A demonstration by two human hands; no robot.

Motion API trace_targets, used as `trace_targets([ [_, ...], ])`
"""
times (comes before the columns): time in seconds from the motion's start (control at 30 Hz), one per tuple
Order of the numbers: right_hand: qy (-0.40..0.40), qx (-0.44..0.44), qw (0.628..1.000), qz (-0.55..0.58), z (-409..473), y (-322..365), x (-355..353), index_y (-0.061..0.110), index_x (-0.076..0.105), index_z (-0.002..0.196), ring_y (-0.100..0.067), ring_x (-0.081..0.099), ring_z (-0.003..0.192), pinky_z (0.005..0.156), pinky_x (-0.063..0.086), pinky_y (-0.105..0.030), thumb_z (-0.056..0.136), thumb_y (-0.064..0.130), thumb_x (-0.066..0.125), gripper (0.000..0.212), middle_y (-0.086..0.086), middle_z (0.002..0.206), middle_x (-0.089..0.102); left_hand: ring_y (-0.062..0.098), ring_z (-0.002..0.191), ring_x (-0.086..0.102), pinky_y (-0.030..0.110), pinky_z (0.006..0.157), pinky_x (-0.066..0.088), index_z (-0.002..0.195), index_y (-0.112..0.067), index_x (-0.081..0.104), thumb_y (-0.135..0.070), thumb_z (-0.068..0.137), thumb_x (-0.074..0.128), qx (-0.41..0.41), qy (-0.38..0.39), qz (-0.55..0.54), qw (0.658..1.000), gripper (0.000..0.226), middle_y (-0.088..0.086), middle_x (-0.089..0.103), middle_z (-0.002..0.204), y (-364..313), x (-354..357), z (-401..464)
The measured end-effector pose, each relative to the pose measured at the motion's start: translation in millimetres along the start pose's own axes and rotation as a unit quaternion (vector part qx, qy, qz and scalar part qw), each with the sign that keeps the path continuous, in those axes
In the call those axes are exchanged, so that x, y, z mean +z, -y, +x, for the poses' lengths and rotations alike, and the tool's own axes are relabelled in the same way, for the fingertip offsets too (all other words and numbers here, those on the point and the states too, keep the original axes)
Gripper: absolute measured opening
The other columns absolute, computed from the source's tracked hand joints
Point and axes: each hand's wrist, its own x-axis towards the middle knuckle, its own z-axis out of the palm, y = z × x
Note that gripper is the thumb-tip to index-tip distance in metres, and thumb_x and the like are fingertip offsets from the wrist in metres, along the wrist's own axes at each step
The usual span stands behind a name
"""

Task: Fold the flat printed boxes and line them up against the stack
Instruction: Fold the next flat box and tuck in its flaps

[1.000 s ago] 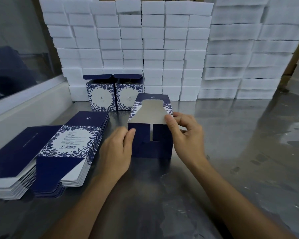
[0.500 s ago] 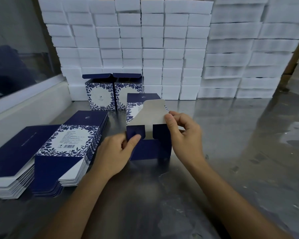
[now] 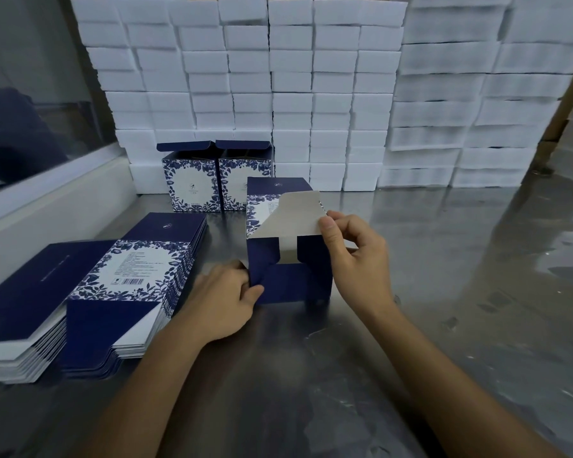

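Observation:
A half-folded navy box [image 3: 291,282] with blue floral print lies on the steel table [image 3: 444,292], its bottom flaps facing me. My left hand [image 3: 225,302] pinches the left side flap at the box's lower left corner. My right hand [image 3: 354,256] pinches the grey inner flap [image 3: 291,219] at its right edge. Two folded boxes [image 3: 217,180] stand open-topped side by side against the white stack [image 3: 278,87]. Flat printed boxes [image 3: 136,279] lie piled at the left.
A second pile of flat boxes [image 3: 20,312] lies at the far left. A white ledge [image 3: 53,200] under a window runs along the left side. More white blocks [image 3: 477,104] are stacked at the back right.
My left hand has slid down from the box's upper left edge to its lower left corner, folding the left flap inward. My right hand has kept hold of the grey flap.

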Motion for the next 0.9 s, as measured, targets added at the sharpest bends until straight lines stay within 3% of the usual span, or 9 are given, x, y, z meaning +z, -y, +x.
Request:
trace_targets([
  [0.13,0.011,0.002,1.000,0.026,0.4,-0.7,1.2,0.019,0.069,0.088,-0.011,0.065,0.104,0.072,0.052,-0.025,0.099,0.037,0.055,0.026,0.000,0.111,0.070,0.014,0.074,0.049,0.031,0.076,0.035,0.070,-0.016,0.058,-0.034,0.091,0.062,-0.008,0.011,-0.013,1.000,0.028,-0.009,0.051,0.079,0.1,-5.5,-0.7],
  [0.23,0.020,0.025,0.998,0.046,1.3,-2.4,-4.4,0.019,0.071,0.099,-0.012,0.064,0.103,0.080,0.052,-0.026,0.102,0.030,0.051,0.022,-0.003,0.115,0.070,0.018,0.075,0.056,0.037,0.074,0.044,0.070,-0.015,0.057,-0.024,0.085,0.065,-0.014,-0.001,-0.122,0.992,0.019,-0.004,0.058,0.082,-2.5,-5.8,-2.3],
  [0.3,0.033,0.031,0.998,0.042,1.4,-3.2,-6.8,0.022,0.068,0.094,-0.010,0.065,0.101,0.078,0.053,-0.023,0.103,0.019,0.054,0.017,0.002,0.119,0.069,0.022,0.086,0.061,0.043,0.081,0.048,0.089,-0.018,0.055,-0.039,0.087,0.053,-0.051,-0.048,-0.273,0.960,0.021,0.001,0.063,0.091,-5.7,-9.7,-3.1],
  [0.4,0.058,0.009,0.998,0.003,0.5,-4.1,-5.7,0.022,0.065,0.090,-0.006,0.065,0.100,0.075,0.052,-0.020,0.100,0.013,0.057,0.016,0.008,0.121,0.066,0.020,0.111,0.060,0.047,0.096,0.047,0.117,-0.053,0.042,-0.074,0.087,0.026,-0.041,-0.113,-0.377,0.918,0.040,-0.002,0.060,0.125,-8.8,-8.5,-2.8],
  [0.47,0.058,-0.021,0.998,-0.034,-0.5,-4.0,-4.4,0.022,0.063,0.093,-0.006,0.064,0.100,0.076,0.051,-0.020,0.099,0.012,0.058,0.013,0.009,0.119,0.066,0.008,0.121,0.054,0.035,0.101,0.044,0.129,-0.064,0.034,-0.078,0.087,0.021,-0.011,-0.127,-0.361,0.924,0.046,-0.006,0.051,0.139,-12.3,-6.6,-2.6],
  [0.57,0.035,-0.105,0.988,-0.109,-2.4,-5.8,-2.4,0.015,0.066,0.097,-0.008,0.062,0.101,0.082,0.048,-0.023,0.095,0.010,0.063,0.007,0.006,0.112,0.067,-0.006,0.093,0.054,0.012,0.078,0.046,0.135,-0.037,0.051,-0.050,0.098,0.040,0.023,-0.203,-0.261,0.943,0.041,0.004,0.059,0.119,-16.9,-4.4,-1.5],
  [0.67,0.023,-0.156,0.973,-0.170,-5.9,-4.9,3.9,0.012,0.069,0.098,-0.018,0.058,0.103,0.087,0.045,-0.025,0.092,0.008,0.067,0.008,0.003,0.110,0.067,0.005,0.081,0.054,0.031,0.071,0.052,0.124,-0.013,0.063,-0.027,0.098,0.049,0.045,-0.300,-0.182,0.935,0.033,-0.001,0.060,0.102,-21.1,-5.1,-2.1],
  [0.8,0.008,-0.206,0.955,-0.215,-7.3,-1.4,14.9,0.011,0.074,0.094,-0.030,0.057,0.101,0.092,0.040,-0.028,0.089,0.007,0.071,0.007,-0.002,0.102,0.069,0.029,0.071,0.065,0.037,0.063,0.052,0.113,-0.007,0.069,-0.017,0.096,0.056,0.052,-0.338,-0.128,0.931,0.024,0.009,0.071,0.087,-29.2,-7.9,-2.7],
  [0.9,0.025,-0.214,0.940,-0.264,-12.7,5.2,30.9,0.020,0.075,0.100,-0.025,0.058,0.109,0.093,0.040,-0.044,0.090,0.019,0.071,0.011,0.003,0.109,0.068,0.034,0.070,0.066,0.044,0.059,0.053,0.111,-0.007,0.070,-0.017,0.096,0.056,0.059,-0.339,-0.093,0.934,0.023,0.010,0.072,0.086,-33.4,-9.6,-2.2],
])
